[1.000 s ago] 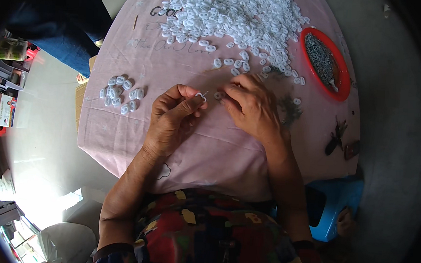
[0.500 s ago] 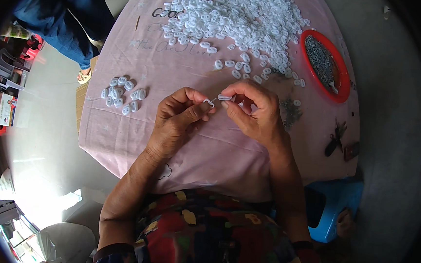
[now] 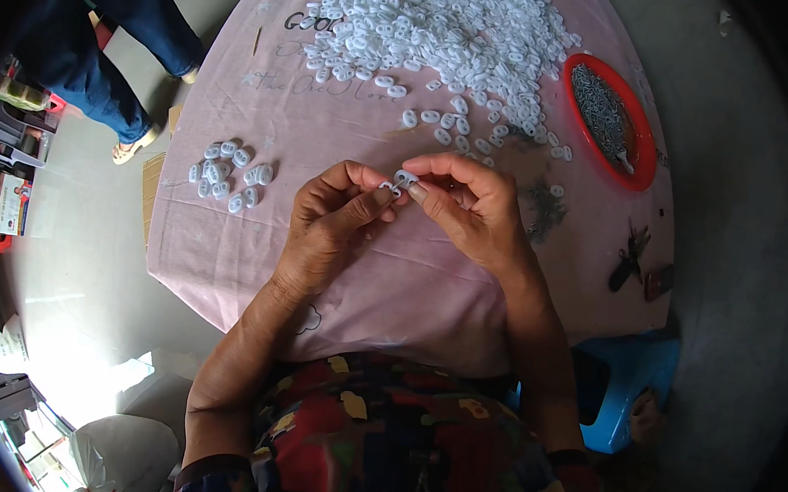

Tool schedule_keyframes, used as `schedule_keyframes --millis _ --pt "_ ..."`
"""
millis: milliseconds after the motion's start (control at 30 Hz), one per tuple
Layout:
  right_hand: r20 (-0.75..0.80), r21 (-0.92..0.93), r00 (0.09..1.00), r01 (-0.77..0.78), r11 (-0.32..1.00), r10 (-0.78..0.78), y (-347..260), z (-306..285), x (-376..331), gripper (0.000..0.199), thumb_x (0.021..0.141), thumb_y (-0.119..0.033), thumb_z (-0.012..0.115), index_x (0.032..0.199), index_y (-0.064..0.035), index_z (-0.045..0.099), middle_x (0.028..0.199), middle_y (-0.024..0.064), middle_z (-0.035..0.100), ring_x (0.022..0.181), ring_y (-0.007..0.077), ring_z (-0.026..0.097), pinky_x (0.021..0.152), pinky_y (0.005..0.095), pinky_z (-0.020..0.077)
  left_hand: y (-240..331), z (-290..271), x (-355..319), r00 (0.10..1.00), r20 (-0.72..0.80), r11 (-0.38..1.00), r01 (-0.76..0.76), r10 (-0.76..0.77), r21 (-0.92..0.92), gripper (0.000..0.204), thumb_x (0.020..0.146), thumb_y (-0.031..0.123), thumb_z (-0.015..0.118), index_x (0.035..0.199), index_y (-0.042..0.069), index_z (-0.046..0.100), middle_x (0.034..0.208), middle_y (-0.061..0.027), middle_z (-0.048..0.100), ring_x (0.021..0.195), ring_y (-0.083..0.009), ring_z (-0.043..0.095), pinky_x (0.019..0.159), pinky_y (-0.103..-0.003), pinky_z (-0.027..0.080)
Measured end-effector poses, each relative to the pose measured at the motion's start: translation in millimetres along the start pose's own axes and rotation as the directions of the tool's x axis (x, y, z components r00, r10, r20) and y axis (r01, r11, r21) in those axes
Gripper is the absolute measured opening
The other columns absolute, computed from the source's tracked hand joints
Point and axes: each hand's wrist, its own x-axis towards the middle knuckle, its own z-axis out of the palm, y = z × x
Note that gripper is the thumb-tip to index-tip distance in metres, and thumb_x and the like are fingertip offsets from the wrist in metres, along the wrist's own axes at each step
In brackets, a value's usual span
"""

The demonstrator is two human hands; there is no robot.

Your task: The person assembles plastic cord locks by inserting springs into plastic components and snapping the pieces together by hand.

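My left hand (image 3: 330,223) pinches a small white plastic piece (image 3: 386,187) between thumb and fingers. From the other side, my right hand (image 3: 474,217) grips a white oval piece with holes (image 3: 405,177) by its edge. The two pieces meet or nearly meet above the table; a thin metal pin seems to lie between them, too small to make out fully. To the left sits a loose group of white oval pieces (image 3: 219,173). A big heap of similar pieces (image 3: 455,31) covers the far part of the table.
A red bowl (image 3: 644,175) full of small metal pins stands at the right. Black scissors (image 3: 625,269) lie near the right edge of the pink tablecloth (image 3: 228,271). A blue stool (image 3: 614,435) is at the lower right. Another person's legs (image 3: 105,70) show at upper left.
My right hand has moved slightly left, bringing its white oval piece against or close to the left one and tilting it. The other person's legs have shifted left.
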Motion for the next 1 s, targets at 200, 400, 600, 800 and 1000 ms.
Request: schedule_keyframes --millis 200,400,600,800,1000 --pt "-0.067 0.113 0.997 0.04 0.993 -0.033 -0.6 -2.9 1.9 0.022 0.088 0.003 0.067 0.11 0.0044 0.065 0.1 0.0046 0.067 0.089 0.0067 0.062 0.074 0.0191 0.05 1.6 1.3 -1.3 0.998 -0.047 0.997 0.038 -0.035 0.062 0.007 0.094 0.007 0.062 0.1 0.003 0.062 0.092 -0.0074 0.07 0.074 -0.0078 0.06 0.063 -0.02 0.044" --pt "-0.079 0.133 0.997 0.01 0.991 0.0 -2.4 -1.3 0.8 0.022 0.086 0.003 0.07 0.108 0.0029 0.066 0.097 0.0024 0.067 0.087 0.0048 0.061 0.067 0.0165 0.0468 1.5 2.3 -0.7 0.997 -0.075 0.992 0.039 -0.03 0.119 0.005 0.095 0.007 0.062 0.098 0.004 0.063 0.09 -0.0084 0.07 0.071 -0.0091 0.06 0.059 -0.02 0.042" --pt "-0.082 0.138 0.997 0.025 0.99 -0.014 -1.0 -0.7 0.8 0.021 0.086 0.003 0.071 0.106 0.0028 0.066 0.095 0.0028 0.068 0.084 0.0046 0.061 0.067 0.0166 0.0476 0.9 2.7 -0.9 0.997 -0.074 0.993 0.031 -0.023 0.113 0.005 0.095 0.007 0.062 0.098 0.004 0.062 0.09 -0.0084 0.07 0.071 -0.0086 0.06 0.058 -0.02 0.042" --pt "-0.094 0.166 0.995 0.034 0.986 -0.018 0.3 0.3 0.5 0.022 0.084 0.005 0.072 0.106 0.0026 0.066 0.096 0.0039 0.068 0.085 0.0059 0.062 0.069 0.0175 0.049 0.4 1.5 -0.5 0.997 -0.07 0.993 0.03 -0.022 0.112 0.005 0.095 0.008 0.062 0.098 0.004 0.063 0.09 -0.0083 0.07 0.07 -0.0083 0.059 0.057 -0.02 0.042" --pt "-0.064 0.145 0.998 0.029 0.989 -0.02 -0.9 -1.1 0.6 0.021 0.084 0.006 0.071 0.105 0.0044 0.066 0.096 0.006 0.068 0.088 0.0083 0.064 0.076 0.0203 0.0521 -0.1 0.8 -0.8 0.997 -0.077 0.992 0.036 -0.026 0.122 0.005 0.094 0.008 0.063 0.098 0.004 0.063 0.089 -0.0077 0.07 0.07 -0.0081 0.059 0.057 -0.019 0.042"
